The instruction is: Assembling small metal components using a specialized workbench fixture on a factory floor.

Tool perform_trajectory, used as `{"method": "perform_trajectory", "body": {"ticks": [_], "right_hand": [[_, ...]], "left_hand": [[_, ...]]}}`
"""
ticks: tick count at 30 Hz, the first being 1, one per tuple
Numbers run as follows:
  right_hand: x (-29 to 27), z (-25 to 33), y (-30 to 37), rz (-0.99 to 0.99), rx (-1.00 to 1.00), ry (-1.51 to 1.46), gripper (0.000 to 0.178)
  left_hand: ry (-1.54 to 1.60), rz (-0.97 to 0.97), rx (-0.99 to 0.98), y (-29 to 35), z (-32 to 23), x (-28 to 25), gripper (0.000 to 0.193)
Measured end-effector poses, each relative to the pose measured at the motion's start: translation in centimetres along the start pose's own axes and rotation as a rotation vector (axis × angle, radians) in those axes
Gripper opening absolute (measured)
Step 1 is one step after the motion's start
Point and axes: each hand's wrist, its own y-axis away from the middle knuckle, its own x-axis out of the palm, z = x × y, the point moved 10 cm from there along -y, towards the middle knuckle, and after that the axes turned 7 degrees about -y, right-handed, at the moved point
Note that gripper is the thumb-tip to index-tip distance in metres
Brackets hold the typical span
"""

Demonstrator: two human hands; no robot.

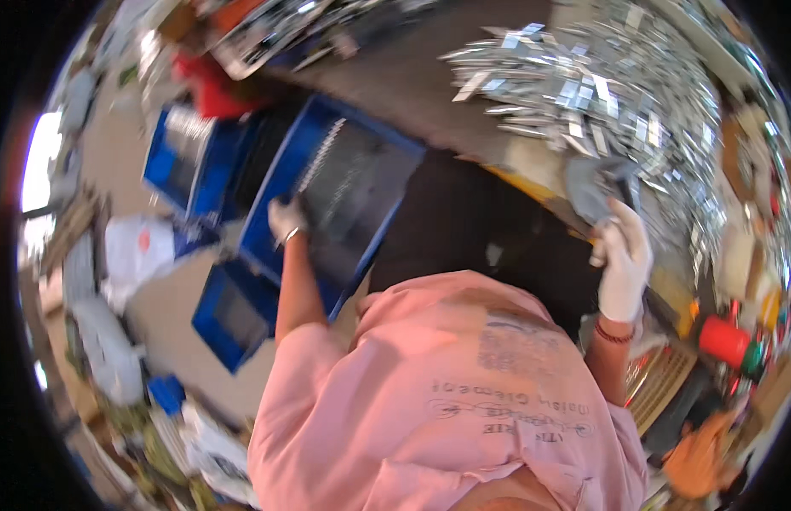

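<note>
My left hand (286,220), in a white glove, reaches over the left side of a large blue bin (272,175). Its fingers lie inside, at the near end of a row of small metal pieces (324,153); blur hides how they are bent. On the right, my white-gloved right hand (624,260) is raised near the table edge with its fingers curled. A blurred grey, rounded thing (587,189) with a dark part shows at the fingertips. Beyond it spreads a heap of shiny flat metal strips (583,94).
Two smaller blue bins stand to the left, one farther off (161,157) and one nearer (234,341). A white bag (138,247) lies beyond them. A red cylinder (723,339) and an orange cloth-like thing (698,456) are at the right. More metal parts (285,38) lie at the far left.
</note>
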Motion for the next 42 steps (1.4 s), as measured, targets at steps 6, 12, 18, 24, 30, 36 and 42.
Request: {"method": "perform_trajectory", "body": {"ticks": [6, 12, 18, 24, 30, 36, 42], "right_hand": [[1.2, -0.2, 0.0, 0.103, 0.092, -0.105, 0.029], [0.5, -0.2, 0.6, 0.159, 0.109, -0.137, 0.022], [-1.1, 3.4, 2.3, 0.117, -0.332, 0.161, 0.012], [-9.2, 4.9, 3.1, -0.181, -0.391, 0.326, 0.012], [-20.3, 3.8, -1.1, -0.617, -0.323, 1.109, 0.006], [-20.8, 1.3, -6.6, -0.558, -0.302, 1.433, 0.002], [-17.8, 4.8, -2.9, -0.512, -0.430, 0.883, 0.012]], "left_hand": [[0.296, -0.272, 0.659, 10.2, -21.1, -9.8, 0.015], [0.322, 0.170, 1.594, 35.2, -42.7, -9.7, 0.016], [0.152, 0.031, 1.915, 43.3, -45.8, -4.3, 0.022], [0.140, 0.247, 1.922, 43.9, -46.4, -3.2, 0.018], [0.218, 0.311, 1.939, 46.7, -45.4, -5.4, 0.024], [0.201, 0.440, 2.025, 49.5, -44.2, -4.4, 0.020], [0.142, 0.514, 1.844, 46.7, -44.0, -2.5, 0.012]]}}
